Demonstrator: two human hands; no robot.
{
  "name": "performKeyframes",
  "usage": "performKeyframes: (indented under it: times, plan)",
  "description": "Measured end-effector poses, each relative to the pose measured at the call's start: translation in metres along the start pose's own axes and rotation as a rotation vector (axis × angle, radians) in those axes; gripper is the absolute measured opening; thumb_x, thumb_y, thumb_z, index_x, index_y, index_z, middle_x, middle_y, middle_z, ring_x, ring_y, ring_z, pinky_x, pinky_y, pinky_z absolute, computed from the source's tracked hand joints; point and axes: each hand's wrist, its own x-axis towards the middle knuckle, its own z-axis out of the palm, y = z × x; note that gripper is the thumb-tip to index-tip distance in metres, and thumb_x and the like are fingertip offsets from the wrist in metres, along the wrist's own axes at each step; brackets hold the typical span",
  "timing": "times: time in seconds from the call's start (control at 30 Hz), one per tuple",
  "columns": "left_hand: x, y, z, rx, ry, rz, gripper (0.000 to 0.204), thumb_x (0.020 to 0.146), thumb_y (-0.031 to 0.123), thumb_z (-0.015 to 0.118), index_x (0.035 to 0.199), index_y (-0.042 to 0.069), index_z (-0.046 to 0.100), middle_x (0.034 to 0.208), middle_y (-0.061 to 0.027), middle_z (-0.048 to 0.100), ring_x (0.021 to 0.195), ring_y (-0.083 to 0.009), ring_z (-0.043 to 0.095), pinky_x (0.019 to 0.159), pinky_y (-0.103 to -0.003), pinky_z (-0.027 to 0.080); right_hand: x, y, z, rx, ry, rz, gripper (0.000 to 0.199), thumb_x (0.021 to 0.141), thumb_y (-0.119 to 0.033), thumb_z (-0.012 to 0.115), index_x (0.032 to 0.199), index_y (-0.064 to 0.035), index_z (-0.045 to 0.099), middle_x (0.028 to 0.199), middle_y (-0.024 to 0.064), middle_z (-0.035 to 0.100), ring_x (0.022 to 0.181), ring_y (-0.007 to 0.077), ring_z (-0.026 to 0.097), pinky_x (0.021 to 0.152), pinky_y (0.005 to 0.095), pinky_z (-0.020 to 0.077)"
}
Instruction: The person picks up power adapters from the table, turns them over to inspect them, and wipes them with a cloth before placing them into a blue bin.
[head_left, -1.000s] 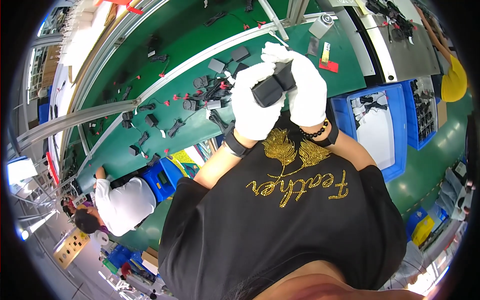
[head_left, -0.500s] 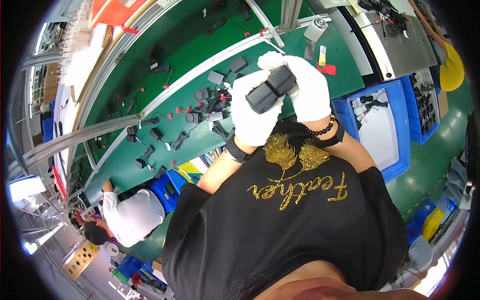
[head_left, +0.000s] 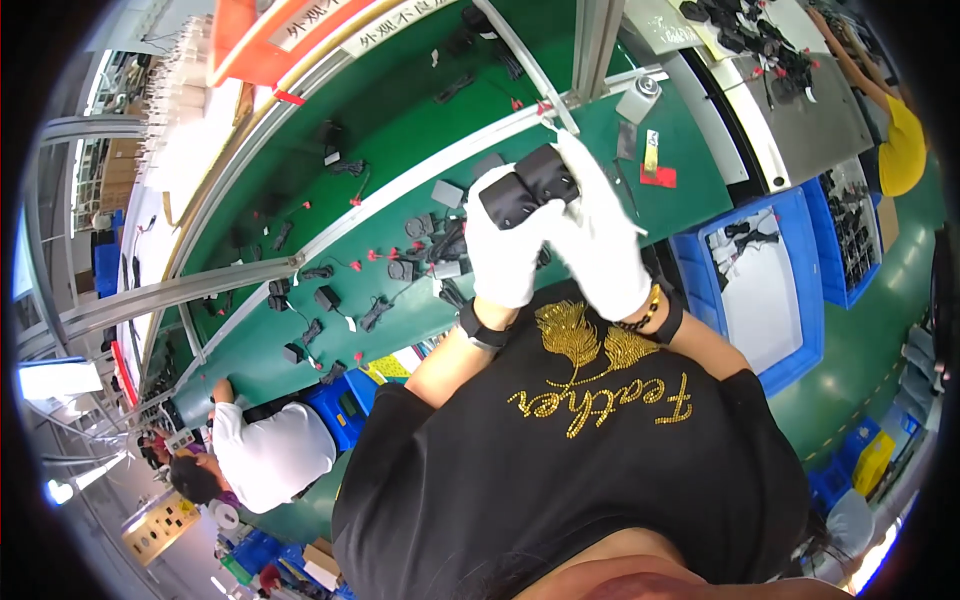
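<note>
Tilted the pair of black blocks (head_left: 542,175) since the earlier frame, and brought the right thumb (head_left: 553,222) round to the near side. To the left, can see a person in a white top (head_left: 275,455) at the green desk (head_left: 700,175). Next, can see corded dark adapters (head_left: 327,298) and red tips (head_left: 372,255) strewn over the desk. Now holding the blocks side by side above it, pinched in white-gloved hands, wrapping the left hand (head_left: 500,265) about the left one and clasping the right one with the right hand (head_left: 602,245). Further right, can see a silver box (head_left: 638,98) and red card (head_left: 658,177) on the far desk, then a blue bin (head_left: 695,255) holding dark cables (head_left: 742,240), then a person in yellow (head_left: 903,150).
</note>
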Motion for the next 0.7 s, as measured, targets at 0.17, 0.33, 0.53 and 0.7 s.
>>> performKeyframes:
  times: [0.17,0.33,0.53,0.7]
  plan:
    - [0.007,-0.003,-0.007,-0.573,-0.188,-0.286,0.054,0.080,0.005,0.062,0.127,0.002,0.037,0.109,-0.0090,0.056,0.093,-0.0175,0.058,0.080,-0.028,0.049,0.001,0.006,0.004,-0.424,-0.122,-0.205,0.081,0.062,-0.020,0.068,0.133,-0.0036,0.033,0.132,0.0275,0.032,0.121,0.0476,0.030,0.103,0.0502,0.0247]
    - [0.006,-0.001,0.006,-0.682,-0.281,-0.393,0.069,0.085,0.006,0.057,0.142,0.005,0.016,0.130,-0.0108,0.042,0.121,-0.0215,0.042,0.100,-0.034,0.036,0.010,0.032,0.006,-0.300,0.033,0.017,0.076,0.065,-0.020,0.068,0.133,-0.0066,0.037,0.123,0.0269,0.040,0.109,0.0435,0.043,0.096,0.0436,0.0367]
    - [0.097,0.009,-0.007,0.369,-0.499,0.026,0.045,0.088,0.025,0.056,0.126,0.003,0.047,0.123,-0.0157,0.050,0.115,-0.0239,0.048,0.096,-0.032,0.037,0.016,0.039,-0.025,0.928,0.226,0.486,0.054,0.089,-0.012,0.045,0.139,-0.0081,0.026,0.118,0.0158,0.050,0.095,0.0266,0.059,0.073,0.0432,0.0556]
    - [0.238,-0.106,-0.032,0.974,-0.139,0.276,0.076,0.066,0.041,0.072,0.125,0.001,0.046,0.130,-0.0248,0.041,0.123,-0.0357,0.036,0.104,-0.042,0.029,0.006,0.034,-0.023,1.331,0.141,0.581,0.041,0.092,-0.017,0.041,0.131,-0.0099,0.033,0.112,0.0143,0.052,0.084,0.0252,0.061,0.063,0.0396,0.0574]
